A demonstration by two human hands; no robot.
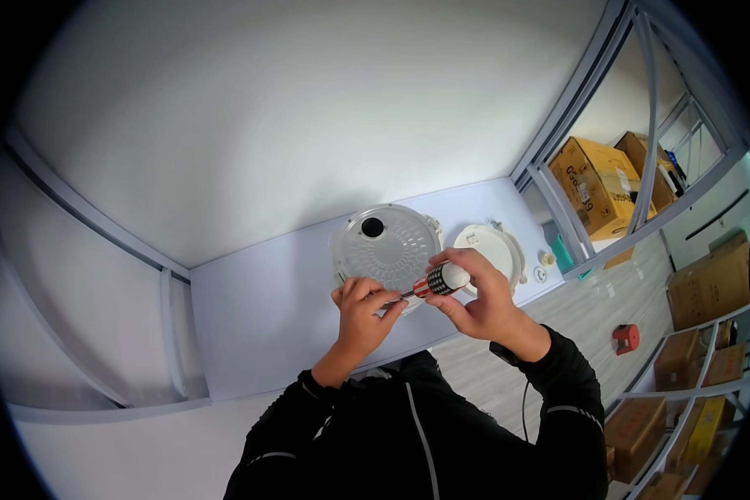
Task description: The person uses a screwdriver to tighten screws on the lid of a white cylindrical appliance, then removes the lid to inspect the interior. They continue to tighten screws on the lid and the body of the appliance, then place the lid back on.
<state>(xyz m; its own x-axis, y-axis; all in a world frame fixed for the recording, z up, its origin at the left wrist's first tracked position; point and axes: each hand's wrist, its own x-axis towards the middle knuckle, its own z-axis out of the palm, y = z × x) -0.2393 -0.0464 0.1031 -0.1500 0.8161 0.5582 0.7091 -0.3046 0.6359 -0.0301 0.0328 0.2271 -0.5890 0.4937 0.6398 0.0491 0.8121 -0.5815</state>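
Observation:
My right hand (481,299) is closed around the thick handle of a screwdriver (443,280), patterned in red, black and white. Its thin metal shaft points left, toward the fingertips of my left hand (365,311). Those fingers are pinched together around the tip; what they grip there is too small to tell. Just beyond both hands lies a round silver-grey lid part (396,242) with a ring pattern and a dark round hole near its far side. The near rim of this part is partly hidden by my hands.
On the white table (250,333), a round white cover (490,254) lies right of the lid part, with small round pieces (544,263) beside it. A wall stands behind. Metal frames flank the table; cardboard boxes (596,185) and a red stool (626,337) are at the right.

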